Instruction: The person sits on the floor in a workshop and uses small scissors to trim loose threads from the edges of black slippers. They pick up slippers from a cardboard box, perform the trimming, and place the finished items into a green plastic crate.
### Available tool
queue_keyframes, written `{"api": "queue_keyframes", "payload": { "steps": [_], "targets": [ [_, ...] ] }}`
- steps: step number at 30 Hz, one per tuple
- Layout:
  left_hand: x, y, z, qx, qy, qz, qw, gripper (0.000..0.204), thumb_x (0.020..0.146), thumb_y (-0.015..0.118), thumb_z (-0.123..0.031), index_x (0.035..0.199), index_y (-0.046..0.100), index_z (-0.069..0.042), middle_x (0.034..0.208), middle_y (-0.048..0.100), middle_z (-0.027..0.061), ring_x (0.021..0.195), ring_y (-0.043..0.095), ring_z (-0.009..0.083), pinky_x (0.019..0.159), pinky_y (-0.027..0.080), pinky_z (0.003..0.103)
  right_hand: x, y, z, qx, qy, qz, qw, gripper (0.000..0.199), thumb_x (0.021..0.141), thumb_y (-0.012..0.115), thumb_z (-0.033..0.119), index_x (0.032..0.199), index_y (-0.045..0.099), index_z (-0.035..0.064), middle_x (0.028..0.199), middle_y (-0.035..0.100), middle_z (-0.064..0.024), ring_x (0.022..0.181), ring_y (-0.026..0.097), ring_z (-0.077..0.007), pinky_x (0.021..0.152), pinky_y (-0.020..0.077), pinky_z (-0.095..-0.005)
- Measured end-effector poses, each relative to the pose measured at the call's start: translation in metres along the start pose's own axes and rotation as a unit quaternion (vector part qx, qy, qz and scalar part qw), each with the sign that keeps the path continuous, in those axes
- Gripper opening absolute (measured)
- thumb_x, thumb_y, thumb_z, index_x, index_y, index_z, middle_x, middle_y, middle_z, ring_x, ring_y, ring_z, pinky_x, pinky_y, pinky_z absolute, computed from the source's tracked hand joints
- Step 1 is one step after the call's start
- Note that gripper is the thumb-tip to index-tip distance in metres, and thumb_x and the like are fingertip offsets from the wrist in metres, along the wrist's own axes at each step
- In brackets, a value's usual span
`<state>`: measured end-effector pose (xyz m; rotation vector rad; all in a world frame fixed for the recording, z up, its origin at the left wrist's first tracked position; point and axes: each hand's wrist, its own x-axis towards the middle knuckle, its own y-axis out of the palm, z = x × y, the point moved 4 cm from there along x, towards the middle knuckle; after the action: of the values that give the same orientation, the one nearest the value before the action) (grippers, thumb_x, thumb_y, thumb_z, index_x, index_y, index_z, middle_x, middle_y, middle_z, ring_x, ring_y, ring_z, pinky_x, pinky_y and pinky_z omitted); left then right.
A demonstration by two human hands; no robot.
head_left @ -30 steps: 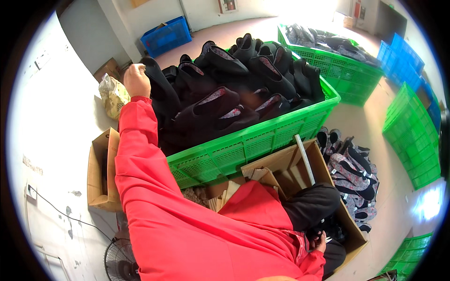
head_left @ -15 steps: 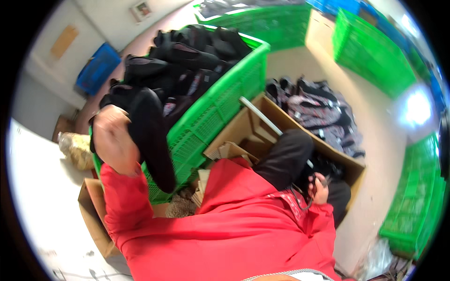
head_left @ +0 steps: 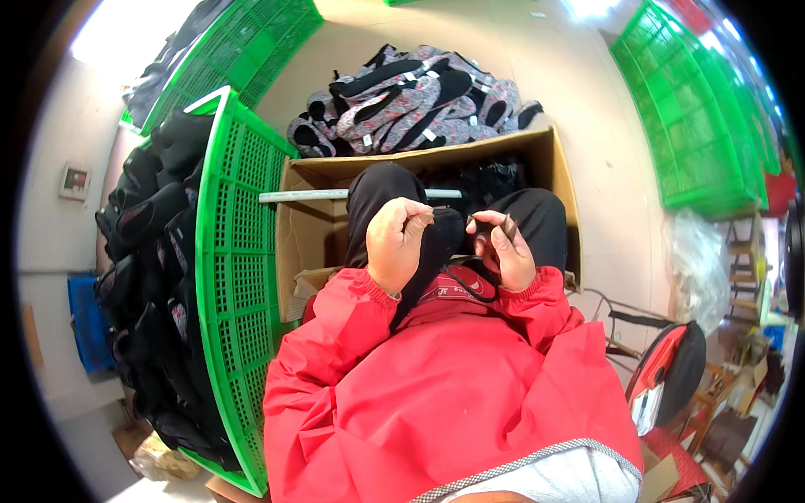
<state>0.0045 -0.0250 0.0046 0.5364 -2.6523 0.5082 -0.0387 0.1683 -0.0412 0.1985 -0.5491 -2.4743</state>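
My left hand is closed in a pinch over my lap. In it is a black slipper-like cloth piece, which hangs against my dark trousers and partly blends into them. Just to the right, my right hand has its thumb and fingers pressed together around something small and dark, too small to name. A thin black cord loops below that hand. At my left stands a green plastic crate heaped with black slipper-like pieces.
An open cardboard box surrounds my legs, with a grey bar across it. Behind it lies a pile of grey and pink patterned slippers. More green crates stand at the right, near clear plastic wrap.
My left hand has come from the crate to my lap with the black slipper-like piece. My right hand has risen beside it. The view has swung to the right.
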Motion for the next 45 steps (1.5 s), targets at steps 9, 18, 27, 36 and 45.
{"api": "queue_keyframes", "payload": {
  "steps": [9,18,27,36,45],
  "targets": [
    [0.001,0.014,0.024,-0.174,-0.243,0.054,0.953,0.004,0.085,0.070,-0.001,0.088,0.069,0.001,0.083,0.068,0.0038,0.077,0.061,0.0087,0.070,0.049,0.022,-0.005,0.010,0.002,-0.061,0.052,0.053,0.995,0.051,0.100,0.050,0.042,0.127,0.039,0.0005,0.101,0.061,-0.0068,0.083,0.055,-0.0084,0.075,0.0435,-0.0201],
    [-0.001,0.013,0.028,-0.243,-0.359,0.051,0.899,0.007,0.088,0.067,0.000,0.095,0.068,0.001,0.087,0.067,0.0026,0.077,0.059,0.0073,0.070,0.046,0.019,0.004,0.015,-0.016,-0.217,0.018,-0.027,0.976,0.032,0.087,0.072,0.023,0.107,0.057,0.0020,0.099,0.066,-0.0095,0.092,0.065,-0.0206,0.081,0.0485,-0.0291],
    [-0.002,0.018,0.031,-0.218,-0.333,0.041,0.916,0.005,0.087,0.068,-0.001,0.091,0.069,0.003,0.084,0.067,0.0020,0.077,0.059,0.0066,0.072,0.048,0.020,0.010,0.020,-0.012,-0.340,0.045,-0.036,0.939,0.020,0.089,0.067,0.010,0.104,0.058,0.0005,0.094,0.067,-0.0074,0.087,0.065,-0.0140,0.079,0.0491,-0.0261],
    [-0.001,0.018,0.032,-0.214,-0.347,0.046,0.912,0.007,0.089,0.067,-0.002,0.093,0.068,0.002,0.087,0.067,0.0025,0.080,0.059,0.0077,0.074,0.046,0.020,0.013,0.018,-0.018,-0.340,0.019,-0.048,0.939,0.027,0.087,0.069,0.025,0.104,0.060,0.0055,0.092,0.070,-0.0111,0.086,0.068,-0.0290,0.073,0.0505,-0.0340],
    [0.000,0.019,0.038,-0.207,-0.324,0.027,0.923,0.007,0.087,0.069,-0.003,0.090,0.069,0.003,0.082,0.067,0.0011,0.075,0.058,0.0051,0.069,0.047,0.019,0.013,0.020,-0.019,-0.234,0.071,-0.042,0.969,0.021,0.090,0.067,0.014,0.104,0.058,0.0014,0.091,0.068,-0.0081,0.083,0.068,-0.0162,0.075,0.0505,-0.0271]
  ]
}}
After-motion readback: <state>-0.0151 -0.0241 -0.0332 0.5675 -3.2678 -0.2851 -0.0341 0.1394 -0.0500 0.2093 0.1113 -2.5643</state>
